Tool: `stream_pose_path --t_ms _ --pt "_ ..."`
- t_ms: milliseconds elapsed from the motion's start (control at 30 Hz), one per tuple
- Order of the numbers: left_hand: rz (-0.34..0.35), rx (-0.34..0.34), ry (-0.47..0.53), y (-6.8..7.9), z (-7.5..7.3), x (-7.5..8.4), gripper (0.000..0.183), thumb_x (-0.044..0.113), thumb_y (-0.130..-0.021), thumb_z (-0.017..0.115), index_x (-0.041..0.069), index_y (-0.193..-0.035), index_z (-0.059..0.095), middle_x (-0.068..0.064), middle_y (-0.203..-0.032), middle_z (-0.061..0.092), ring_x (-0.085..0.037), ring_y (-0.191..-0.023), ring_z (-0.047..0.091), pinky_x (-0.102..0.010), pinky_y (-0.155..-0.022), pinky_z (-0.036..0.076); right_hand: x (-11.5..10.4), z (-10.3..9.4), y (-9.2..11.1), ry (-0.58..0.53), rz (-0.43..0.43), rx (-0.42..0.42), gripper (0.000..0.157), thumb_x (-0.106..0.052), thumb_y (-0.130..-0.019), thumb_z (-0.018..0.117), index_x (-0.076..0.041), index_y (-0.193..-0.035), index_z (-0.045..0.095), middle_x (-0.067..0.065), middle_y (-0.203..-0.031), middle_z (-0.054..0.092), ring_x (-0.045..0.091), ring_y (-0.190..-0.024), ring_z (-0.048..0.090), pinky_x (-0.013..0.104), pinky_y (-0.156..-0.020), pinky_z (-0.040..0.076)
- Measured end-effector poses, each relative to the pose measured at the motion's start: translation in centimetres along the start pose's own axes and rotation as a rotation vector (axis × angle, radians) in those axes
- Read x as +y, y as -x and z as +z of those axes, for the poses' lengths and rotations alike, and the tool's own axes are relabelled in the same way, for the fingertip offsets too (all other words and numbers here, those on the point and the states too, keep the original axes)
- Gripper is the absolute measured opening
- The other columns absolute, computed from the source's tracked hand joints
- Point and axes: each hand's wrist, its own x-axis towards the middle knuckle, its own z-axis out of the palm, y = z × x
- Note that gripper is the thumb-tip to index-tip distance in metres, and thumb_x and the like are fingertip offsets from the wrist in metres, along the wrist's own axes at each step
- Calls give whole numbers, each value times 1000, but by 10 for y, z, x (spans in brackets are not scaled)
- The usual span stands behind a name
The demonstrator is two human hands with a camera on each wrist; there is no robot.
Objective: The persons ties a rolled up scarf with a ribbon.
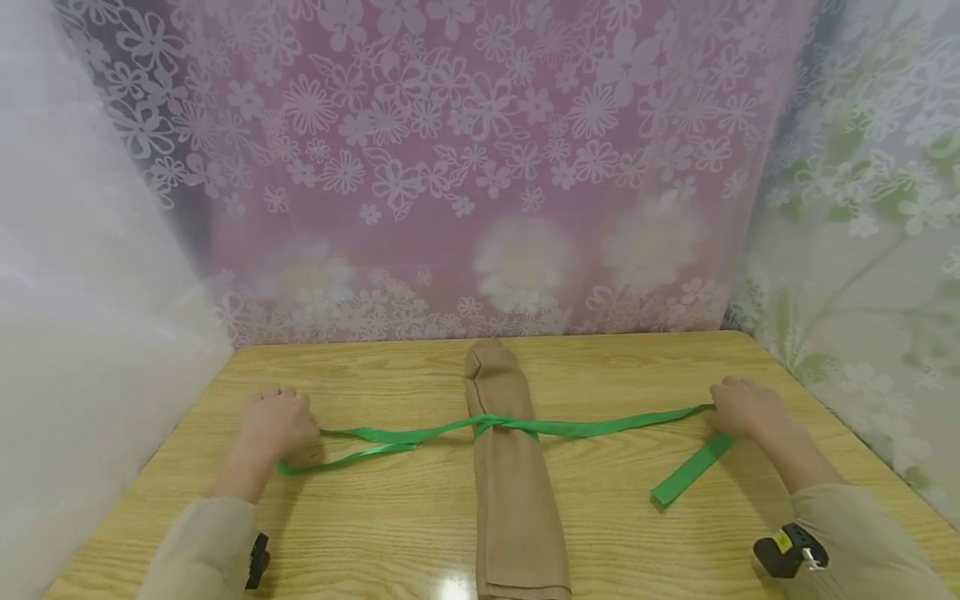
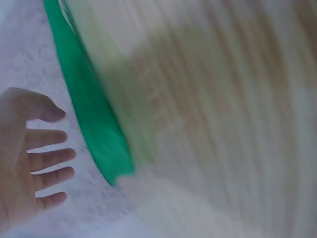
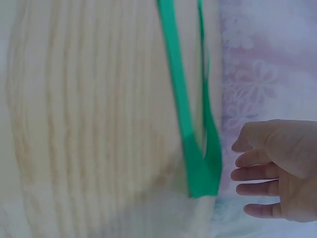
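A rolled brown cloth (image 1: pixel 516 500) lies lengthwise in the middle of the table. Round its upper half passes a green ribbon (image 1: pixel 600 428), crossed over itself on top, with its two lengths stretched out left and right. My left hand (image 1: pixel 279 423) is over the left length; in the left wrist view its fingers (image 2: pixel 52 158) extend apart, beside the ribbon (image 2: pixel 91 111). At the right length is my right hand (image 1: pixel 746 408), its fingers (image 3: pixel 258 189) loosely extended near a fold in the ribbon (image 3: pixel 203 183). Neither palm holds anything in the wrist views.
The wooden table (image 1: pixel 360 525) reaches back to a pink flowered curtain (image 1: pixel 465 167). Pale sheets hang along the left (image 1: pixel 97 292) and right (image 1: pixel 862 275) sides. A small black camera (image 1: pixel 791 550) sits at the right wrist, another (image 1: pixel 258 560) at the left.
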Motion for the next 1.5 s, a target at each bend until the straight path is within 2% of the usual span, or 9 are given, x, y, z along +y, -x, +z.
stream_pose_path --t_ms 133,367,500,600,700,1033,1200,1333,1500 --pt "77 103 18 -5 -8 23 45 24 -85 52 -5 -119 58 -25 -117 55 -45 -111 45 -60 -92 33 -15 -11 2 12 -67 72 41 -19 -85 63 13 -109 57 32 -104 55 49 -95 52 56 -76 44" --pt "216 290 47 -9 -12 69 37 29 -84 66 -1 -105 67 -16 -105 64 -36 -100 57 -53 -88 42 -46 -21 -1 1 -138 124 37 -20 -84 65 10 -106 61 28 -103 59 44 -93 56 52 -74 48" --pt "291 375 27 -11 -13 92 24 27 -81 70 3 -87 70 -8 -81 66 -29 -81 61 -47 -80 48 -62 -18 -5 -63 -177 182 32 -17 -85 64 6 -107 62 22 -102 62 38 -89 60 47 -70 50" --pt "328 379 9 -11 -16 107 19 25 -80 71 7 -76 69 -2 -67 60 -22 -68 58 -40 -71 49 -76 -15 -8 -127 -219 224 28 -15 -85 63 3 -106 64 16 -97 65 31 -82 62 40 -63 51" --pt "366 369 -1 -11 -15 122 18 26 -79 72 9 -73 67 1 -65 57 -19 -64 54 -35 -67 47 -91 -13 -12 -160 -274 231 26 -17 -84 65 1 -105 65 11 -92 66 26 -78 62 36 -59 50" --pt "474 355 -27 -12 3 149 27 32 -75 75 12 -66 61 5 -62 53 -13 -60 46 -29 -63 40 -132 -5 -25 -279 -423 97 30 -17 -84 67 0 -109 64 11 -102 62 28 -89 60 37 -71 51" --pt "472 331 -55 -11 5 156 25 32 -79 72 13 -67 62 4 -63 52 -14 -64 48 -32 -68 43 -148 -1 -30 -337 -430 42 29 -11 -82 68 0 -108 65 10 -102 62 20 -79 59 31 -65 50" --pt "457 312 -96 -10 5 161 19 31 -80 71 14 -74 67 5 -66 55 -12 -64 47 -30 -69 42 -159 1 -33 -325 -431 30 28 -10 -80 70 -2 -106 66 3 -89 61 12 -70 55 28 -61 47" --pt "444 334 -111 -11 7 162 15 20 -78 73 14 -68 63 5 -60 49 -11 -58 39 -27 -62 37 -167 4 -36 -301 -425 5 9 -7 -80 68 -7 -87 72 -5 -70 57 9 -60 47 25 -53 42"
